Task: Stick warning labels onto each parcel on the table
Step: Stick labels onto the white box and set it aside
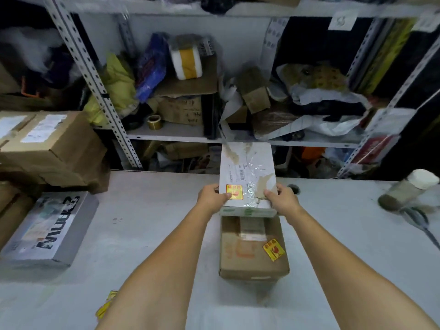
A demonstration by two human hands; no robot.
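Your parcel (247,167) white, brown torn patches; its label (234,192) yellow, red print. Other parcel (250,260) brown, second label (274,249) yellow-red. Table (147,222) pale grey. Side box (47,229) grey, black lettering.

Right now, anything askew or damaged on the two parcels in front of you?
Yes. The white parcel, held up by the left hand and right hand, has its wrap torn to brown in two patches, with crinkled tape. On the brown box on the table the warning label sits crooked near the right edge.

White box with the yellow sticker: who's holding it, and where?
Both hands grip the flat white cardboard parcel at its near end: left hand on the left corner, right hand on the right corner.
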